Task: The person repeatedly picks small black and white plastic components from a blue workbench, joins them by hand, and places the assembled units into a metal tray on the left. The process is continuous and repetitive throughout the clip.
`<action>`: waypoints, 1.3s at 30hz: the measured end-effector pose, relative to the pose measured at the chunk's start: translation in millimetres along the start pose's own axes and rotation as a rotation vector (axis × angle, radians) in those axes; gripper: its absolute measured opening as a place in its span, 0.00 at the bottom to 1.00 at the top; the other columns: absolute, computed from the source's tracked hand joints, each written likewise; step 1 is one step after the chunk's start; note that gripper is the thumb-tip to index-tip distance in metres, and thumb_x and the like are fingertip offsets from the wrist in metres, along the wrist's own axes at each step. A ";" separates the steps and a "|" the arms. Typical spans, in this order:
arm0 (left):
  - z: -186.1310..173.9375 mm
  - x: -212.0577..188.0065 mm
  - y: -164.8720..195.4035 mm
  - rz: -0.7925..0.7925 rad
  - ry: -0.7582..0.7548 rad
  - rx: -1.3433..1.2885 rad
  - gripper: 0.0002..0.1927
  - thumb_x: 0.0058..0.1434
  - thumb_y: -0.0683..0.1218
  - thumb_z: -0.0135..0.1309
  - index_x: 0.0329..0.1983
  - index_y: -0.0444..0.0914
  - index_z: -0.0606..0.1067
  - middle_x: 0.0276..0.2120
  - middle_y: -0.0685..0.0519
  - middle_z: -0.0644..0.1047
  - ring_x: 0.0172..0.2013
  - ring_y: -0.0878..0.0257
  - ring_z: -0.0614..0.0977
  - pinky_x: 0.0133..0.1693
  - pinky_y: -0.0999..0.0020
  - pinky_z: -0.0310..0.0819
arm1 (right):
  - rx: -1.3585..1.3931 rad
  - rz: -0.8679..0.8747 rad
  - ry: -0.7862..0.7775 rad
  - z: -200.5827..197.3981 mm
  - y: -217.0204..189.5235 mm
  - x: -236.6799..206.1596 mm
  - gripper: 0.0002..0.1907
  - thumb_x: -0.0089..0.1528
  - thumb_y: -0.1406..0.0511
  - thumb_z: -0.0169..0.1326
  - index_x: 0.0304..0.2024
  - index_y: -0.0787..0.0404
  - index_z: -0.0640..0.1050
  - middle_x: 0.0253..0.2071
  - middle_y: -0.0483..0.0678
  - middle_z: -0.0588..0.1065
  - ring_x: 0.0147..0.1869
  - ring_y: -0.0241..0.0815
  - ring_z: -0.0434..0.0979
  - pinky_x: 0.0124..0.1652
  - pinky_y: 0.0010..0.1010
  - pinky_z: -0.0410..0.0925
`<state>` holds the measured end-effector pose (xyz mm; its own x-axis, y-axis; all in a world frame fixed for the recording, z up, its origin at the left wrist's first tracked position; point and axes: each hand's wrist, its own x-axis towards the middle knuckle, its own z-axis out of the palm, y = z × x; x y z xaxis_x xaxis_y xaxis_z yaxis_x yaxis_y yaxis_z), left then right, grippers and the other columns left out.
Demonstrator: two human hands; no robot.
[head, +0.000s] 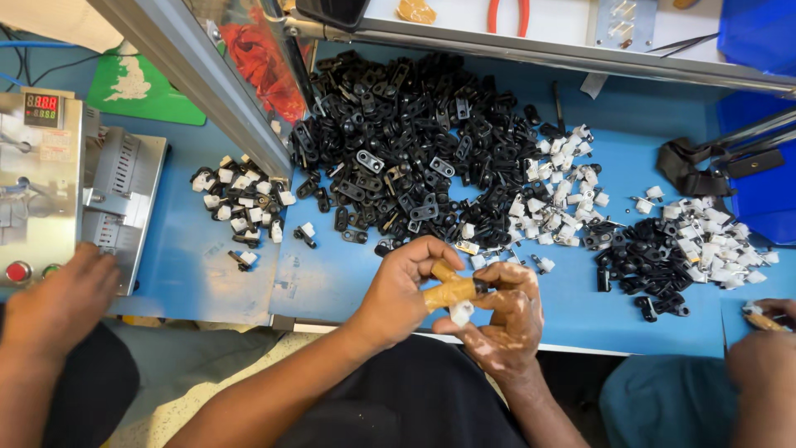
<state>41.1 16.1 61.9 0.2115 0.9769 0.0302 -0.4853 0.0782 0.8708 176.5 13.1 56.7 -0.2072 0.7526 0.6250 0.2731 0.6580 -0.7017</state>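
My left hand [400,286] and my right hand [507,315] meet at the front edge of the blue table [199,257]. Two fingers of the left hand are wrapped in tan tape [448,290]. Between both hands sits a small white plastic piece [461,312], pinched together with a small black part [481,286]. A big heap of black plastic clips [406,141] lies just beyond my hands, with white pieces [564,191] along its right side.
A small pile of black-and-white assembled parts [240,203] lies at left, another pile [680,245] at right. A metal machine [50,182] with a red display stands far left; another person's hand [58,299] rests by it. A third person's hand [763,344] shows at right.
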 end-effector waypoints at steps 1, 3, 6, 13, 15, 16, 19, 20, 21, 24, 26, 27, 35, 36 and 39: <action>-0.9 -2.3 -2.2 0.008 0.003 0.023 0.11 0.51 0.36 0.49 0.37 0.32 0.65 0.30 0.51 0.71 0.33 0.69 0.72 0.38 0.76 0.64 | 0.048 0.031 0.022 1.4 0.3 -2.1 0.23 0.38 0.62 0.61 0.28 0.61 0.63 0.37 0.48 0.62 0.39 0.37 0.64 0.36 0.25 0.63; -4.0 -7.0 -3.2 0.028 0.016 0.077 0.10 0.52 0.39 0.46 0.38 0.34 0.66 0.31 0.53 0.72 0.34 0.71 0.72 0.39 0.78 0.65 | 0.154 0.090 0.065 4.7 0.7 -7.2 0.22 0.40 0.62 0.61 0.29 0.60 0.63 0.39 0.48 0.60 0.40 0.37 0.62 0.37 0.25 0.62; -5.0 -10.2 1.4 -0.187 -0.062 0.001 0.18 0.42 0.37 0.52 0.38 0.35 0.64 0.28 0.54 0.71 0.31 0.71 0.71 0.35 0.78 0.65 | 0.042 0.071 0.033 4.1 1.8 -11.5 0.23 0.37 0.62 0.61 0.28 0.60 0.64 0.36 0.46 0.58 0.37 0.36 0.62 0.36 0.24 0.62; 4.8 -20.3 15.2 -0.012 0.083 0.202 0.09 0.53 0.41 0.44 0.37 0.34 0.66 0.27 0.51 0.74 0.31 0.70 0.73 0.35 0.79 0.66 | 0.241 0.125 0.052 11.1 -3.1 -11.0 0.23 0.40 0.62 0.61 0.28 0.60 0.61 0.35 0.46 0.57 0.38 0.37 0.61 0.38 0.27 0.62; 1.2 -20.5 8.4 -0.030 0.044 -0.050 0.09 0.54 0.41 0.43 0.38 0.34 0.65 0.30 0.51 0.73 0.33 0.69 0.73 0.39 0.79 0.66 | 0.182 0.149 0.041 10.7 -3.3 -7.7 0.23 0.39 0.62 0.60 0.28 0.60 0.61 0.33 0.45 0.58 0.36 0.36 0.61 0.36 0.26 0.60; -0.6 -19.7 2.0 -0.086 0.047 -0.084 0.09 0.53 0.39 0.44 0.37 0.33 0.66 0.29 0.51 0.73 0.32 0.69 0.73 0.37 0.78 0.66 | 0.167 0.125 0.035 11.1 -3.3 -6.7 0.23 0.40 0.61 0.60 0.28 0.60 0.61 0.33 0.45 0.58 0.36 0.37 0.61 0.36 0.27 0.60; -11.2 -18.9 -22.1 -0.189 0.102 -0.159 0.08 0.51 0.37 0.46 0.35 0.32 0.67 0.28 0.50 0.72 0.30 0.66 0.73 0.33 0.75 0.67 | 0.101 0.073 -0.035 12.3 0.8 -5.0 0.24 0.40 0.60 0.59 0.30 0.60 0.61 0.33 0.46 0.59 0.37 0.39 0.61 0.38 0.29 0.59; -18.8 -19.1 -29.0 -0.183 0.135 -0.170 0.07 0.50 0.36 0.46 0.34 0.32 0.67 0.28 0.50 0.72 0.29 0.65 0.73 0.32 0.74 0.67 | 0.051 0.070 -0.088 12.2 4.1 -5.4 0.25 0.39 0.60 0.58 0.32 0.62 0.62 0.32 0.46 0.60 0.37 0.40 0.61 0.39 0.31 0.59; -28.4 -19.4 -34.1 -0.179 0.169 -0.181 0.07 0.50 0.36 0.46 0.34 0.33 0.67 0.27 0.49 0.73 0.28 0.64 0.74 0.30 0.73 0.68 | 0.003 0.066 -0.140 11.8 8.2 -6.7 0.26 0.38 0.61 0.58 0.34 0.63 0.63 0.31 0.46 0.61 0.38 0.41 0.61 0.40 0.32 0.58; -81.4 -19.8 -31.9 0.178 0.440 0.288 0.10 0.47 0.35 0.49 0.33 0.36 0.67 0.28 0.52 0.73 0.30 0.66 0.75 0.33 0.75 0.70 | -0.008 0.493 -0.169 10.9 31.4 -12.5 0.25 0.44 0.62 0.55 0.40 0.64 0.63 0.37 0.49 0.66 0.38 0.40 0.67 0.36 0.28 0.65; -121.3 -23.0 -20.5 0.173 0.828 0.665 0.10 0.47 0.35 0.45 0.34 0.36 0.68 0.31 0.53 0.72 0.31 0.67 0.74 0.31 0.78 0.69 | -0.275 0.718 -0.311 11.6 51.9 -20.1 0.23 0.45 0.64 0.54 0.40 0.63 0.64 0.37 0.49 0.66 0.39 0.41 0.67 0.38 0.30 0.64; -138.3 -24.2 -14.8 0.137 0.917 0.813 0.09 0.47 0.37 0.48 0.33 0.37 0.69 0.32 0.51 0.72 0.32 0.65 0.74 0.33 0.75 0.68 | -0.406 0.832 -0.390 12.6 62.1 -25.1 0.22 0.45 0.65 0.54 0.40 0.62 0.65 0.37 0.49 0.67 0.39 0.41 0.67 0.39 0.31 0.64; -105.7 -2.0 -52.9 0.290 0.520 1.267 0.11 0.40 0.46 0.55 0.27 0.38 0.71 0.48 0.44 0.61 0.50 0.48 0.59 0.49 0.59 0.51 | -0.536 0.547 -0.480 47.6 95.4 -53.6 0.21 0.46 0.64 0.55 0.38 0.63 0.63 0.32 0.51 0.68 0.38 0.46 0.67 0.40 0.34 0.61; -97.2 1.4 -60.9 0.280 0.424 1.414 0.12 0.38 0.47 0.56 0.26 0.38 0.72 0.47 0.43 0.61 0.49 0.46 0.58 0.48 0.57 0.50 | -0.560 0.578 -0.478 48.4 93.7 -51.6 0.19 0.47 0.63 0.55 0.36 0.62 0.64 0.31 0.50 0.69 0.38 0.45 0.67 0.39 0.34 0.62; -89.4 -0.4 -73.9 0.328 0.370 1.553 0.11 0.38 0.46 0.56 0.23 0.37 0.70 0.45 0.43 0.63 0.47 0.45 0.60 0.45 0.56 0.54 | -0.280 0.748 -0.542 36.1 84.8 -42.8 0.24 0.48 0.63 0.50 0.45 0.60 0.60 0.29 0.49 0.69 0.33 0.42 0.70 0.33 0.31 0.64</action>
<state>1.0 27.8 -46.4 -0.0375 0.9200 0.3902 0.8562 -0.1718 0.4873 174.6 37.6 -41.8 -0.2747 0.9303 -0.2430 0.7104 0.0260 -0.7033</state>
